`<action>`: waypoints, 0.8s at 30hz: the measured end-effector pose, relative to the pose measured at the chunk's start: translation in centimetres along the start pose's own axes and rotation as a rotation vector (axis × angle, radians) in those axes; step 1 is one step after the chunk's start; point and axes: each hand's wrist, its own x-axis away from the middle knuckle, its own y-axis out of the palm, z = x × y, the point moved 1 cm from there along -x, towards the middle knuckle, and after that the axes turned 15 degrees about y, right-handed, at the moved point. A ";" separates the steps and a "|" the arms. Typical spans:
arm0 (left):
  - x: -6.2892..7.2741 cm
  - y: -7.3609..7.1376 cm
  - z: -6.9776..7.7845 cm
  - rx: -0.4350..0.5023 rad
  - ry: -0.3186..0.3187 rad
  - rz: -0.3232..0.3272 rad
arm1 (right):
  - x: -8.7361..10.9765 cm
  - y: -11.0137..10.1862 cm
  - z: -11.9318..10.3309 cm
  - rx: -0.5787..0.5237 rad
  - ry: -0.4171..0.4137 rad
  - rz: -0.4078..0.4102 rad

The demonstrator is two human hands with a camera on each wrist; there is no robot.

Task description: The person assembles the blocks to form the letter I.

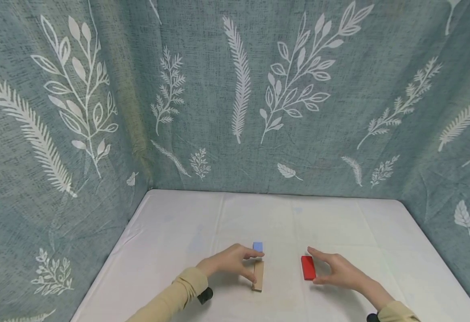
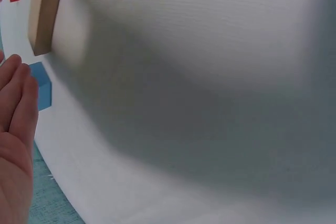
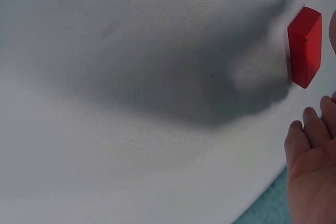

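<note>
While my left hand (image 1: 228, 260) hovers by the wooden block (image 1: 260, 273), my right hand (image 1: 342, 272) flanks the red block (image 1: 308, 268), fingers spread.

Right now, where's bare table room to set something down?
Free: between the tan oblong block and red oblong block; from the small blue block back to the teal leaf-patterned curtain. Crowded: the left hand at the tan and blue blocks, the right hand beside the red block.
</note>
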 end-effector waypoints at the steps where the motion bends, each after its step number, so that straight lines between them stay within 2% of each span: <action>1: 0.0 0.1 -0.1 -0.006 -0.007 -0.001 | -0.1 0.1 0.0 0.000 0.001 0.002; 9: 0.5 1.2 -0.7 -0.107 0.015 0.000 | -0.3 0.8 0.5 -0.008 -0.018 0.022; 17: 0.8 2.0 -1.3 -0.173 0.071 0.025 | -0.6 1.4 0.8 -0.035 0.005 -0.019; 24: 0.9 2.0 -1.2 -0.178 0.072 0.039 | -0.4 1.6 1.1 -0.046 0.000 0.000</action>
